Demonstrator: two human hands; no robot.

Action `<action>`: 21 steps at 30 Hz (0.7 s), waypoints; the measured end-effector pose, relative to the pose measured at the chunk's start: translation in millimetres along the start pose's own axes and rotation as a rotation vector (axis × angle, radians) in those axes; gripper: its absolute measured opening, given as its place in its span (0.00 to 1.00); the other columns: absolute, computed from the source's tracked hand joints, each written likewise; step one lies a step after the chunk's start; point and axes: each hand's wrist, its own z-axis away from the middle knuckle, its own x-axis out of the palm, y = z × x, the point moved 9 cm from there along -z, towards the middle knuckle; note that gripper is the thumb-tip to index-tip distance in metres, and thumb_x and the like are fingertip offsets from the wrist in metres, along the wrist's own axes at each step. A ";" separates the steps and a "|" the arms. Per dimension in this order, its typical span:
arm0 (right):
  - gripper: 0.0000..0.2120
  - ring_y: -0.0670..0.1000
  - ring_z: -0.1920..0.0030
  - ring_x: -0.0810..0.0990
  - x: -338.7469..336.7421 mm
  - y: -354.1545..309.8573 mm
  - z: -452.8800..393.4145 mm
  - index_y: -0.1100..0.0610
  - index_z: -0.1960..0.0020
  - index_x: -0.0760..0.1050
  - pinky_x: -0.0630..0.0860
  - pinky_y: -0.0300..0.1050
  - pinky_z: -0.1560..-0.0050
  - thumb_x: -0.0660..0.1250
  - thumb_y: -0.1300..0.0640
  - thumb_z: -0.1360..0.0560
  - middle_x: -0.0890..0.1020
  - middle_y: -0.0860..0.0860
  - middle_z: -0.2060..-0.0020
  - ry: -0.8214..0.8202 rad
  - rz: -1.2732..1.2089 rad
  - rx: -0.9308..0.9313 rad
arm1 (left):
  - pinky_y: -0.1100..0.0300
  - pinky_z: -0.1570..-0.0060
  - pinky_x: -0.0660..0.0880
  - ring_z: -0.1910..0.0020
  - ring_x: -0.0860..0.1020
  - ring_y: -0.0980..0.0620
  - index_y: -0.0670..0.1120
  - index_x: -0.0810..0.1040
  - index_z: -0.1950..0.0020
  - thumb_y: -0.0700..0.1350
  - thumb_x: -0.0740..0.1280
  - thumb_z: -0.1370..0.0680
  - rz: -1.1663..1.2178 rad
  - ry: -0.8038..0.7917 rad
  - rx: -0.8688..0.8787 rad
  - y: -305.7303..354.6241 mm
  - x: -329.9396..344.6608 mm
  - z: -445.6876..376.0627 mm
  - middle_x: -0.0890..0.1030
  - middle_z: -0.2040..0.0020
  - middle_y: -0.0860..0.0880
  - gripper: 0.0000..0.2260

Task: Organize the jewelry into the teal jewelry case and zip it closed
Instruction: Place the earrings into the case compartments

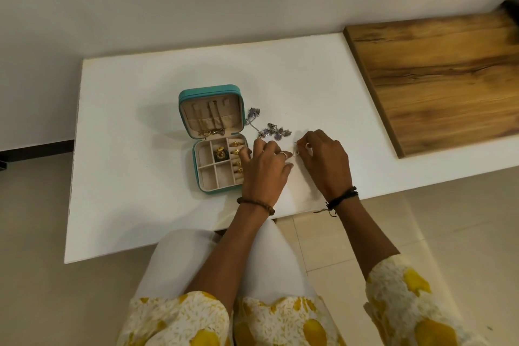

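The teal jewelry case (196,177) lies open on the white table (140,126), its lid standing up with gold chains and heart pendants hanging in it. Gold rings sit in the right slots of its tray, and a dark round piece (219,154) in a middle compartment. A silver necklace with purple stones (271,132) lies on the table right of the case. My left hand (265,167) rests beside the case's right edge, fingers spread. My right hand (323,161) pinches a small thin silver piece (297,147) just off the table.
A wooden board (438,78) covers the table's right end. A white wall rises right behind the table. My knee in white cloth (224,261) presses against the table's front edge, with tiled floor on both sides.
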 end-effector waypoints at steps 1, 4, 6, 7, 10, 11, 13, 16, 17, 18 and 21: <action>0.04 0.60 0.68 0.76 -0.4 -2.3 0.8 0.61 0.60 0.75 0.72 0.49 0.68 0.66 0.63 0.27 0.79 0.57 0.63 0.017 0.021 -0.018 | 0.47 0.53 0.69 0.55 0.77 0.45 0.48 0.84 0.60 0.48 0.75 0.35 0.022 -0.030 -0.006 0.7 1.7 0.5 0.81 0.60 0.50 0.07; 0.04 0.59 0.68 0.77 1.5 -4.2 6.2 0.61 0.59 0.77 0.72 0.47 0.68 0.66 0.62 0.27 0.80 0.57 0.62 0.044 0.027 -0.041 | 0.47 0.55 0.72 0.55 0.76 0.47 0.47 0.83 0.64 0.49 0.75 0.35 0.006 -0.009 -0.015 1.1 -0.8 -0.2 0.81 0.61 0.51 0.06; 0.05 0.59 0.67 0.78 2.2 -4.4 11.3 0.61 0.58 0.78 0.72 0.45 0.68 0.65 0.61 0.27 0.80 0.57 0.60 0.054 0.012 -0.042 | 0.49 0.52 0.67 0.54 0.70 0.51 0.49 0.82 0.66 0.49 0.75 0.35 -0.024 0.052 -0.010 0.6 -3.8 -1.2 0.80 0.62 0.52 0.06; 0.06 0.58 0.66 0.79 1.7 -3.8 13.9 0.61 0.57 0.79 0.71 0.44 0.68 0.65 0.60 0.26 0.80 0.57 0.58 0.058 -0.006 -0.037 | 0.51 0.51 0.63 0.54 0.66 0.52 0.49 0.82 0.65 0.49 0.75 0.34 -0.035 0.072 -0.009 0.2 -4.1 -1.2 0.80 0.62 0.52 0.05; 0.09 0.54 0.56 0.80 -2.3 4.7 20.7 0.59 0.48 0.79 0.73 0.42 0.59 0.63 0.60 0.24 0.80 0.55 0.51 0.076 -0.161 0.058 | 0.54 0.53 0.57 0.53 0.67 0.52 0.49 0.82 0.61 0.50 0.75 0.34 -0.083 0.088 -0.001 1.4 -5.3 -1.5 0.80 0.61 0.52 0.06; 0.10 0.51 0.53 0.80 -4.5 10.3 22.9 0.58 0.44 0.78 0.74 0.41 0.56 0.63 0.60 0.24 0.80 0.54 0.49 0.099 -0.253 0.125 | 0.54 0.53 0.58 0.53 0.70 0.51 0.49 0.82 0.61 0.50 0.75 0.34 -0.094 0.092 0.002 2.4 -6.4 -1.5 0.80 0.61 0.52 0.07; 0.12 0.47 0.54 0.78 -7.2 21.8 27.2 0.58 0.42 0.75 0.74 0.34 0.55 0.66 0.61 0.25 0.79 0.52 0.49 0.159 -0.426 0.274 | 0.54 0.53 0.58 0.54 0.75 0.50 0.49 0.83 0.60 0.49 0.73 0.32 -0.100 0.117 0.010 4.4 -9.6 -3.5 0.81 0.60 0.53 0.05; 0.12 0.45 0.58 0.76 0.4 34.3 31.3 0.57 0.44 0.75 0.72 0.30 0.57 0.69 0.58 0.27 0.79 0.52 0.53 0.175 -0.537 0.467 | 0.55 0.53 0.57 0.53 0.72 0.52 0.51 0.83 0.60 0.46 0.73 0.31 -0.069 0.118 0.033 8.6 -10.8 -10.1 0.82 0.59 0.55 0.01; 0.13 0.46 0.59 0.76 3.7 35.6 31.8 0.57 0.45 0.75 0.73 0.34 0.55 0.70 0.57 0.28 0.79 0.52 0.54 0.169 -0.549 0.503 | 0.56 0.54 0.57 0.54 0.75 0.51 0.52 0.83 0.61 0.46 0.74 0.32 -0.066 0.104 0.043 10.0 -9.8 -12.3 0.82 0.59 0.55 0.02; 0.13 0.46 0.59 0.76 6.8 36.2 32.1 0.57 0.45 0.75 0.73 0.36 0.54 0.71 0.56 0.28 0.79 0.52 0.55 0.166 -0.555 0.528 | 0.56 0.54 0.57 0.56 0.77 0.50 0.52 0.83 0.62 0.46 0.75 0.33 -0.067 0.081 0.053 11.4 -7.7 -14.2 0.82 0.59 0.56 0.03; 0.13 0.45 0.59 0.77 9.3 35.7 31.6 0.57 0.45 0.74 0.71 0.29 0.55 0.71 0.60 0.29 0.79 0.50 0.58 0.176 -0.585 0.547 | 0.57 0.55 0.57 0.56 0.77 0.51 0.53 0.82 0.65 0.46 0.76 0.34 -0.073 0.024 0.057 14.0 -0.2 -16.8 0.82 0.61 0.57 0.04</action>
